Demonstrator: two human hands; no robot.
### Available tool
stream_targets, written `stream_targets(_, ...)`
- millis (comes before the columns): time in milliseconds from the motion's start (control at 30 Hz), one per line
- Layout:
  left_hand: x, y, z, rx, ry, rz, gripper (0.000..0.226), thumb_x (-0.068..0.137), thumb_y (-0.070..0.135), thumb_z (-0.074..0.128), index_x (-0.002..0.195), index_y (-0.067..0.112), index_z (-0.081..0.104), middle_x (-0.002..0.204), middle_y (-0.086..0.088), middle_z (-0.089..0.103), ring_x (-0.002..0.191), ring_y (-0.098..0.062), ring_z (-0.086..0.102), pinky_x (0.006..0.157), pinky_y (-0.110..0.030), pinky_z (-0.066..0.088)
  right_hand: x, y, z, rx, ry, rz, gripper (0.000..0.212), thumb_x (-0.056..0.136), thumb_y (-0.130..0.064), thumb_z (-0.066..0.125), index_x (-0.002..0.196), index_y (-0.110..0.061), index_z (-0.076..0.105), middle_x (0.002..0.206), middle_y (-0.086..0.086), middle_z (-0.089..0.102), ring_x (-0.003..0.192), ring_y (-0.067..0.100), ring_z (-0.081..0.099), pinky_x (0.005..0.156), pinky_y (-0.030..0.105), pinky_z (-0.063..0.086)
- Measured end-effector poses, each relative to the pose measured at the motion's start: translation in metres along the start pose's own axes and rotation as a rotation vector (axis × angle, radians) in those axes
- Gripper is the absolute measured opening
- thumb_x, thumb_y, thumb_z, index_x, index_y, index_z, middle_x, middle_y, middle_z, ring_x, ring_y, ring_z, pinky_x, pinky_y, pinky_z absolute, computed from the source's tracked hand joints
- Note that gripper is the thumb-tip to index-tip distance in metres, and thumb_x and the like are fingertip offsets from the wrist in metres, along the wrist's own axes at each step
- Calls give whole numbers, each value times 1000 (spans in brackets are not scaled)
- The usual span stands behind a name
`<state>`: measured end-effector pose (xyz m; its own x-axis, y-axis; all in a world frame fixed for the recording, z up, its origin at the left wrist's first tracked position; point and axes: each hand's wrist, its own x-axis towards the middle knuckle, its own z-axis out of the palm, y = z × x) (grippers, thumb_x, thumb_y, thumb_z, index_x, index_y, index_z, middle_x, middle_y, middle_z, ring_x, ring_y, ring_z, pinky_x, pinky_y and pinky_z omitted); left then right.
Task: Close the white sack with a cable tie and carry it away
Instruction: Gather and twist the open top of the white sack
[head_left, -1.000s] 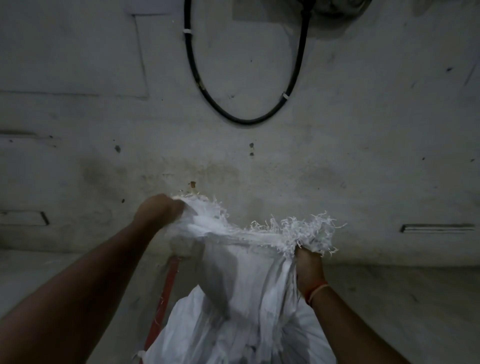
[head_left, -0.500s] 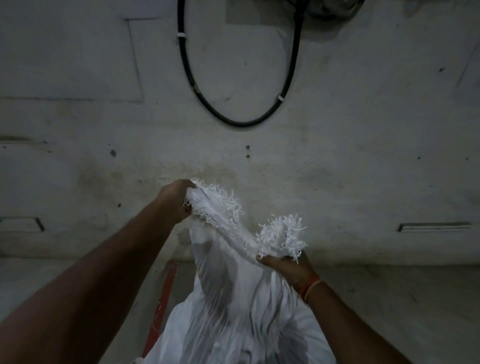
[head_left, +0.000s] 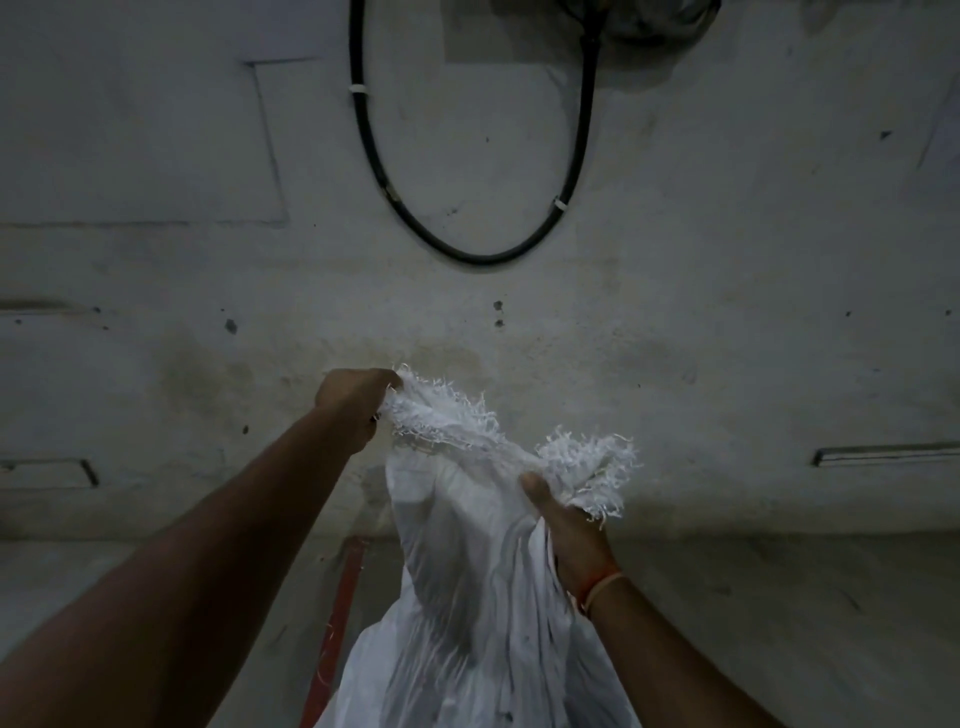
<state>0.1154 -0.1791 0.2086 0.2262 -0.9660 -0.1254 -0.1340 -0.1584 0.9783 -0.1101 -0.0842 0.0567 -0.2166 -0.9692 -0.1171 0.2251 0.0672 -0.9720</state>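
left hand (head_left: 356, 402) fingers curled, gripping white sack (head_left: 467, 597) frayed mouth | right hand (head_left: 571, 540) fingers clench bunched neck

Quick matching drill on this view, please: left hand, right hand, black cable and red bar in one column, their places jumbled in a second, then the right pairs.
1. left hand
2. right hand
3. looped black cable
4. red metal bar

A. hangs on the grey wall
B. grips the woven white sack at its nearer frayed corner
C. stands left of the sack, low down
D. grips the far frayed corner

Pairs: 1-D, 2-B, 3-A, 4-C
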Motion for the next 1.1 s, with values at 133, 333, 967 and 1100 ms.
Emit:
stream_targets(133, 9, -6, 1, 64, 72, 69, 16, 77, 10, 76, 88, -1, 74, 70, -15, 56, 46, -22, 45, 39, -19, 32, 3, 2, -3, -51, -156, -96, 46, 66, -24, 89, 107, -11, 76, 110, 3, 76, 104, 15, 72, 90, 27, 56)
stream_targets(333, 5, 0, 10, 85, 7, 98, 20, 73, 10, 76, 83, -5, 67, 59, -10, 45, 39, -20, 38, 40, -20, 30, 20, 5, 3, 5, -148, -85, 39, 79, -23, 78, 115, -11, 71, 114, 3, 75, 107, 18, 70, 85, 22, 58)
stream_targets(967, 46, -48, 15, 119, -442, 765, 48, 61, 14, 72, 108, 7, 61, 95, -21, 73, 80, -34, 74, 75, -36, 54, 21, 15, 30, 34, -298, 76, 57, 58, -38, 89, 106, -9, 77, 114, 11, 74, 112, 27, 67, 106, 41, 46)
stream_targets(1100, 22, -32, 47, -336, -385, 222, 37, 63, 25, 73, 94, 8, 62, 82, -13, 62, 70, -26, 63, 68, -31, 52, 25, 8, 35, 67, -275, 120, 39, 75, -29, 78, 106, -6, 75, 114, 16, 73, 104, 27, 71, 97, 40, 52)
